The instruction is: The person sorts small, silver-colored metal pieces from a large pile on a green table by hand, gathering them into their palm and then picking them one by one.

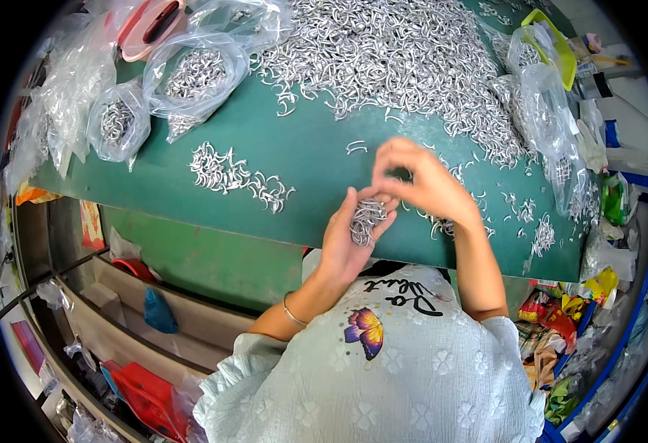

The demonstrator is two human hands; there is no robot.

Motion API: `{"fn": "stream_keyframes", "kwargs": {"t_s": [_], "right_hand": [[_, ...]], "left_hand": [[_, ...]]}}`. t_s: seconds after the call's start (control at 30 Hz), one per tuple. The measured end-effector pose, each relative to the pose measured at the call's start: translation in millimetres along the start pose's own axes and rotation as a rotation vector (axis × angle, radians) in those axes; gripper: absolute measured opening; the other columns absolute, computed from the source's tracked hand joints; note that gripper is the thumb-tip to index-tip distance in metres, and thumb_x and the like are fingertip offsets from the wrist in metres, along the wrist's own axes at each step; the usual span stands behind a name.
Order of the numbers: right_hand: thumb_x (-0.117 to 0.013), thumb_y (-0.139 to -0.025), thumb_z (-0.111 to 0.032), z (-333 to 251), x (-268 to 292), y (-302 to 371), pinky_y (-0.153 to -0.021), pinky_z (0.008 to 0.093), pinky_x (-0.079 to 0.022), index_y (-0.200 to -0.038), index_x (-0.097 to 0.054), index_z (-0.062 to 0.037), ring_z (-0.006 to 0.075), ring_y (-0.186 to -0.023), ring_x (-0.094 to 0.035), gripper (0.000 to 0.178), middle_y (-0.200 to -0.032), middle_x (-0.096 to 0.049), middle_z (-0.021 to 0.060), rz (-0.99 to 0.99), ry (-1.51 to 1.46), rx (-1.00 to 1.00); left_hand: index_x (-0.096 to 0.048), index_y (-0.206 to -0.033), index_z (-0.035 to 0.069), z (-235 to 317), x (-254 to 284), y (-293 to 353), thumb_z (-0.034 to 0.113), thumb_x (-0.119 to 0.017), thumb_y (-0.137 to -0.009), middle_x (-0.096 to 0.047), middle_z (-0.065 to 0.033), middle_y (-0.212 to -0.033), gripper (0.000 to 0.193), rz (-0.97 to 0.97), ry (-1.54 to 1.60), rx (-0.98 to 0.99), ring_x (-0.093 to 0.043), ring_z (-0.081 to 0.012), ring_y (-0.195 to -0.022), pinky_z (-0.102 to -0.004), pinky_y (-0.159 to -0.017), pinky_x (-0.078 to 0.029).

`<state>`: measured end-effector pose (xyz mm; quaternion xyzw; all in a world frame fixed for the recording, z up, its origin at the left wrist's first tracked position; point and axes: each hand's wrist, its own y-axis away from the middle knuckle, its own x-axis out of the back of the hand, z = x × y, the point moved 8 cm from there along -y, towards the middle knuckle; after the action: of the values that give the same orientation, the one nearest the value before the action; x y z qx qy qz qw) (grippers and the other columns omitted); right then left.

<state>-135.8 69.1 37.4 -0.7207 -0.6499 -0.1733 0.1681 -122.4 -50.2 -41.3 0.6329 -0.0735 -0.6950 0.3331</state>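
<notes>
A heap of small curved silver metal pieces (367,221) rests in my left hand (344,240), which is cupped palm up by the table's near edge. Just above its fingertips, my right hand (426,181) is bent with thumb and forefinger pinched together. Whether anything sits in that pinch is too small to tell. A couple of loose curved pieces (356,147) lie on the green table (302,148), beyond my left hand. To the left is a small spread group of the same pieces (220,170). More of them lie partly hidden under my right forearm.
A large pile of the metal pieces (383,55) covers the table's far side. Clear plastic bags with pieces (194,77) stand at the far left, near a pink basket (143,40). A yellow-green scoop-like container (556,48) and more bags are at right. Coloured packages (553,317) fill a blue-framed rack.
</notes>
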Motion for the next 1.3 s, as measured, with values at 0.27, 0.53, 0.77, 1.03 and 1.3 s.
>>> {"fn": "stream_keyframes", "kwargs": {"t_s": [0.27,0.53,0.77,1.03,1.3], "right_hand": [[-0.067,-0.076,-0.009,31,-15,-23,-0.07,0.0413,-0.045,-0.086,-0.056,-0.0003,0.0344,-0.078,-0.054,0.018,-0.079,-0.055,0.0124,0.146,0.461,-0.045],[-0.066,-0.075,-0.004,36,45,23,-0.073,0.0401,-0.043,-0.085,-0.058,-0.0003,0.0313,-0.082,-0.056,0.014,-0.078,-0.058,0.0131,0.213,0.316,-0.353],[-0.067,-0.076,-0.007,36,29,19,-0.077,0.0375,-0.04,-0.083,-0.057,-0.0032,0.0277,-0.078,-0.052,0.013,-0.077,-0.055,0.0089,0.314,0.582,-0.081],[-0.069,-0.074,-0.006,40,53,35,-0.078,0.0368,-0.041,-0.086,-0.059,-0.0024,0.0267,-0.083,-0.053,0.016,-0.082,-0.057,0.0097,0.407,0.37,-0.219],[-0.068,-0.076,-0.009,34,43,35,-0.081,0.0381,-0.038,-0.084,-0.059,-0.004,0.027,-0.089,-0.052,0.014,-0.086,-0.057,0.0089,0.304,0.372,-0.249]], "left_hand": [[-0.058,-0.104,0.002,-16,1,6,0.027,-0.05,-0.096,-0.06,-0.0078,-0.089,0.027,-0.08,-0.046,0.123,-0.058,-0.0175,-0.081,-0.0253,-0.063,-0.051],[-0.057,-0.101,0.003,-24,0,7,0.026,-0.052,-0.095,-0.058,-0.0084,-0.086,0.024,-0.068,-0.065,0.168,-0.055,-0.0183,-0.078,-0.025,-0.056,-0.046],[-0.057,-0.1,0.003,-28,-1,6,0.026,-0.053,-0.095,-0.057,-0.0086,-0.085,0.024,-0.064,-0.083,0.194,-0.054,-0.0185,-0.077,-0.0249,-0.055,-0.044],[-0.057,-0.1,0.003,-31,-1,8,0.026,-0.053,-0.095,-0.057,-0.0085,-0.084,0.023,-0.049,-0.104,0.212,-0.054,-0.0184,-0.076,-0.0246,-0.055,-0.043],[-0.057,-0.1,0.003,-31,2,9,0.026,-0.052,-0.095,-0.057,-0.0081,-0.084,0.024,-0.028,-0.11,0.213,-0.054,-0.0181,-0.076,-0.0253,-0.056,-0.044]]}}
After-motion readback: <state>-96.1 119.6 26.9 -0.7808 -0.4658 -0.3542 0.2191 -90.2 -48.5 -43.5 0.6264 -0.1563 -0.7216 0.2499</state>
